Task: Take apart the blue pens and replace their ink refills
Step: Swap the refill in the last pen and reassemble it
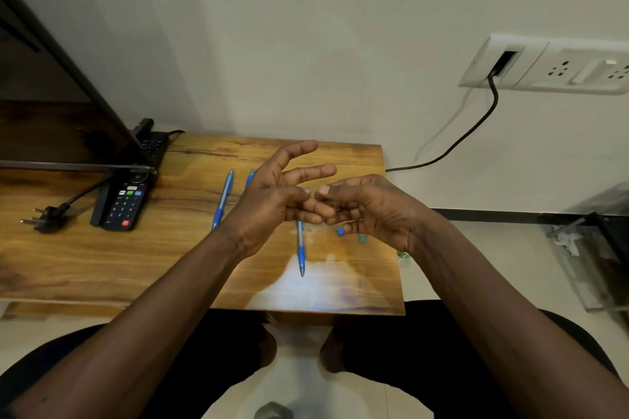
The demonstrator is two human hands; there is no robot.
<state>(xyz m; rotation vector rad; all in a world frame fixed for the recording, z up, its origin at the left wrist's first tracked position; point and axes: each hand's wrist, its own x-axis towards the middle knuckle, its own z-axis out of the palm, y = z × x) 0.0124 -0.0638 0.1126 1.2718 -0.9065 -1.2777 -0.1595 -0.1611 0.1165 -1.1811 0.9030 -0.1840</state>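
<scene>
Wood-grain counter (102,265), washed with glare at the near edge. Raised above it, both hands, fingertips meeting over the middle.

On the left hand (269,204), forefinger and middle finger stretched out and spread, thumb and lower fingers bent in toward the other hand. On the right hand (374,211), all fingers (340,211) curled, thumb tip close to the forefinger tip as in a pinch. Impossible to tell whether anything sits in that pinch or in either hand. Only a thin pale line under the right knuckles, too faint to name.

Three blue pens on the counter. In full view, the leftmost pen (224,199), slanted, just left of the left hand. Mostly hidden behind that hand, the second pen (250,176), only its far end showing. Nearer, the third pen (301,250), tip toward the person, upper barrel hidden behind the joined fingers.

Below the right hand, a small blue piece (340,231) and a pale teal piece (363,239), near each other but apart, too small to identify. At the counter's right edge, a green item (403,253), cut off by the right wrist.

Further left, a black remote control (119,204) and a loose black plug (46,214), apart. On the wall, a white socket plate (551,65), cropped at the right edge of view, with a black cable (476,133) running from it.
</scene>
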